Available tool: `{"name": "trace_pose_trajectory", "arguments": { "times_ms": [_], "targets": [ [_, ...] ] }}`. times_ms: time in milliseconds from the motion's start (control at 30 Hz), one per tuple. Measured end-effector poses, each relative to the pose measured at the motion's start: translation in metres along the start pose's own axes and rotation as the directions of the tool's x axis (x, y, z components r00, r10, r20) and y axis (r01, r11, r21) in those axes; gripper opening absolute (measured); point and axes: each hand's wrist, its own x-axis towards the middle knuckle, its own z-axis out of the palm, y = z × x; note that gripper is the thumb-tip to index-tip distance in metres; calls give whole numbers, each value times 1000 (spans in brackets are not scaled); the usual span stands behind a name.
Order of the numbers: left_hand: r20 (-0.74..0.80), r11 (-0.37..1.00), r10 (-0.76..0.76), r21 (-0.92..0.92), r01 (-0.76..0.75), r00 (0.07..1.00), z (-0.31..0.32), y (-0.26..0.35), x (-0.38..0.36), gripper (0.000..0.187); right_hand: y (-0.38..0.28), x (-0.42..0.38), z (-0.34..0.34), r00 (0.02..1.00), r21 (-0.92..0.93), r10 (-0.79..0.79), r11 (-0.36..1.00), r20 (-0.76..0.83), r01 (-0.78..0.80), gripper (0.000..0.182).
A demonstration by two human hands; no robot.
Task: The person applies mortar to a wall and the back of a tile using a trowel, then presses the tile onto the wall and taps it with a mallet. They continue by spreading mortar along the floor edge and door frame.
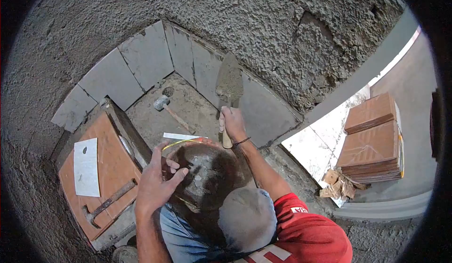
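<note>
the right hand (230,121) covers part of the handle of the trowel (229,81), and a knee (248,219) in front hides part of the bucket (240,161), whose contents sink into shadow (too dark to name). whether the left hand (162,180) touches the bucket's rim cannot be told. its forearm runs off the bottom edge, as does a round object (125,254); the dark thing (435,126) far right is cut off, and the sleeve's lettering (299,210) is too small to read.
</note>
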Motion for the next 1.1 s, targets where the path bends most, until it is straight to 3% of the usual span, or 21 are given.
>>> {"name": "trace_pose_trajectory", "arguments": {
  "times_ms": [200, 433, 500, 633, 733, 800, 833, 933, 967, 1033, 1067, 1100],
  "targets": [
    [11, 999, 31, 9, -31, 999, 3, 6, -7, 83, -15, -11, -14, 998, 21, 62, 998, 26, -62, 43],
    [41, 1000, 17, -16, -16, 999, 4, 14, -21, 85, 5, -56, -46, 995, 88, 17, 996, -101, -8, 47],
    [-16, 996, 68, -60, -69, 998, 6, 5, -22, 86, 39, -67, -76, 980, -186, -131, 977, -151, 102, 51],
    [8, 998, -7, -64, 8, 1000, 4, 13, -28, 87, 65, -118, -124, 964, -258, -166, 960, -209, 109, 51],
    [3, 999, 31, -13, -30, 1000, 4, 10, -27, 88, 78, -153, -149, 950, -237, -135, 969, -281, 68, 49],
    [0, 998, 35, -44, -35, 999, 5, 8, -28, 88, 39, -188, -147, 939, -66, -26, 998, -342, 4, 46],
    [-6, 997, 43, -70, -43, 999, 6, 7, -28, 88, 44, -198, -153, 939, -71, -26, 997, -344, 1, 46],
    [6, 994, 44, -103, -43, 999, 7, 9, -28, 88, 71, -232, -168, 929, -463, -146, 886, -339, -30, 49],
    [13, 994, 36, -103, -34, 999, 7, 9, -28, 88, 75, -243, -169, 930, -463, -135, 885, -341, -41, 49],
    [2, 996, 56, -68, -56, 998, 8, 11, -28, 87, 82, -266, -170, 935, -656, -117, 742, -333, -141, 52],
    [31, 998, 36, -53, -34, 999, 7, 16, -30, 87, 89, -277, -168, 900, -662, -91, 709, -427, -243, 55],
    [31, 998, 30, -55, -28, 999, 7, 19, -31, 87, 93, -286, -170, 902, -664, -87, 707, -423, -244, 55]
  ]
}}
